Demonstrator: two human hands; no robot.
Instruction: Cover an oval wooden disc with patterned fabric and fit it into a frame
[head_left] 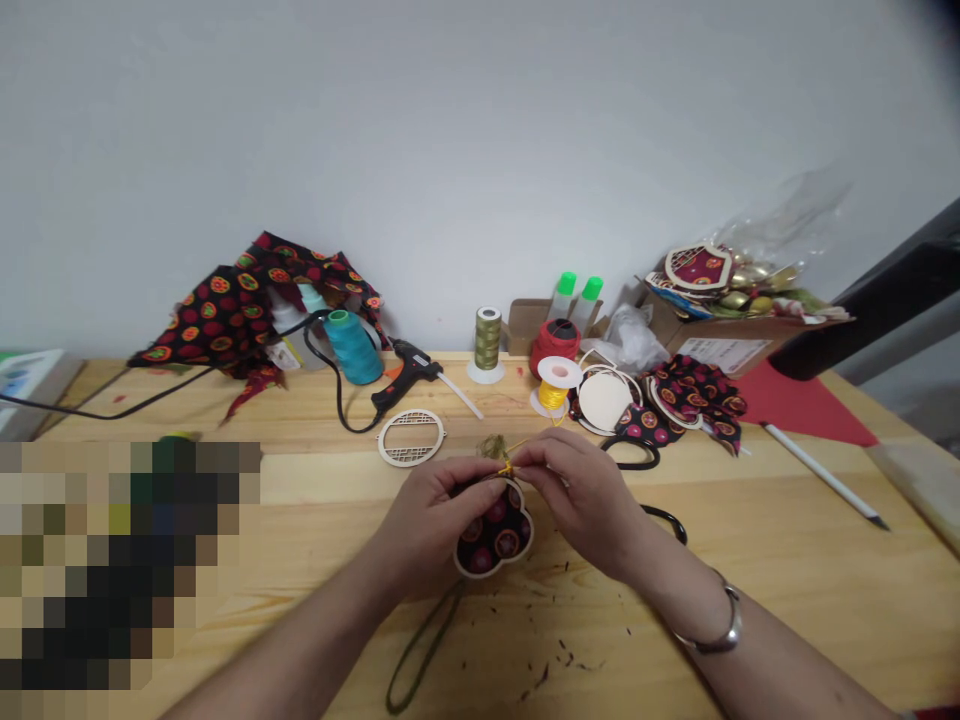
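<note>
- Left hand point(454, 492): thumb and fingers closed together, gripping the top of a flower-shaped, fabric-faced pendant with a pale, wood-like rim point(496, 545); keeping that hold firm and flat should stop the piece from twisting.
- Right hand point(574, 485): fingertips narrowed to a pinch at a thin, bright yellow thread point(508, 468) wrapped at the pendant's top; even tension, with turns laid close together, would likely give the neatest binding.
- The white-flanged spool of yellow thread point(553, 398) stands just beyond the right hand; a little slack from it would help avoid tugging.
- The fingertips hide much of the wrap, so whether it is a knot or plain turns, I cannot tell.
- The pendant is between the hands, just above the pale wooden table point(315, 590); its dark cloth carries reddish-purple round motifs.
- A frizzy olive-green thread tuft point(493, 447) sits just beyond the wrap.
</note>
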